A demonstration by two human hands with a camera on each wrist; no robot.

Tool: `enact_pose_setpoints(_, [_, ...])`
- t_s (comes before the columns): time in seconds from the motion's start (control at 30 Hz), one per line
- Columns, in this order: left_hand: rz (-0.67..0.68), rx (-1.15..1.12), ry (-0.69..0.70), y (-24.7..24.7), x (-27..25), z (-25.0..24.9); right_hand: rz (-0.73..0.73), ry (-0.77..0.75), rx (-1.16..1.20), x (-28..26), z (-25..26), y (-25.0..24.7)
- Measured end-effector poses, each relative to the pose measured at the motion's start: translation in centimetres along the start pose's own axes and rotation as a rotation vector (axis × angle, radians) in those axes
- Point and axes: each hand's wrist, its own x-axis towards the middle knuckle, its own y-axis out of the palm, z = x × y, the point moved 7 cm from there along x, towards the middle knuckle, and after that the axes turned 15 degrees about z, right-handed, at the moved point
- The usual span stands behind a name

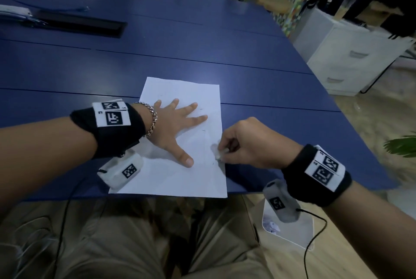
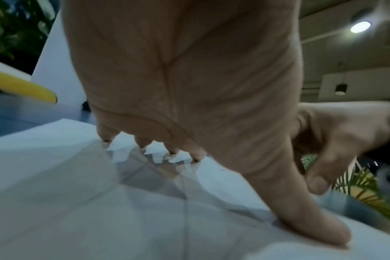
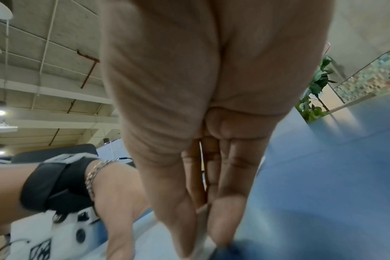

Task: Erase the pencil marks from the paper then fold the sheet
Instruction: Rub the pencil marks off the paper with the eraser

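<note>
1. The paper [image 1: 180, 143] lies at the table's [image 1: 202, 42] near edge, long axis running away from the person.
2. The right hand [image 1: 245, 143] pinches a white eraser [image 1: 219, 153] at the sheet's right edge.
3. Further in, the left hand [image 1: 173, 127] presses flat, fingers spread; faint pencil marks [image 1: 203, 130] lie between the two grips.
</note>
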Motion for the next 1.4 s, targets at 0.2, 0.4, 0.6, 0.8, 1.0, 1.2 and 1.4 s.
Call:
enact_pose_setpoints(0.2, [0.004, -0.053, -0.032, 0.1, 0.7, 0.4, -0.021, 0.056, -0.011, 3.2, -0.5, -3.6])
enact_pose_setpoints(0.4, [0.004, -0.057, -0.058, 0.0, 1.2, 0.7, -0.156, 0.101, -0.053, 6.5, -0.5, -4.6])
enact_pose_setpoints(0.6, [0.031, -0.063, -0.067, -0.1, 1.1, 0.5, 0.141, 0.027, -0.115, 6.0, 1.1, -2.5])
enact_pose_setpoints(0.8, [0.026, -0.062, -0.066, -0.1, 1.1, 0.4, -0.008, 0.062, -0.097, 6.1, 0.6, -3.6])
enact_pose_setpoints(1.0, [0.026, -0.056, -0.059, -0.1, 1.0, 0.3, 0.012, 0.027, -0.142, 5.5, 1.4, -3.1])
enact_pose_setpoints(1.2, [0.02, -0.044, -0.074, -0.1, 0.7, 0.3, 0.082, -0.038, -0.135, 4.4, 2.6, -1.3])
enact_pose_setpoints(1.4, [-0.038, -0.017, -0.048, 0.0, -0.1, 0.1, -0.006, -0.008, -0.098, 2.3, 0.5, -2.3])
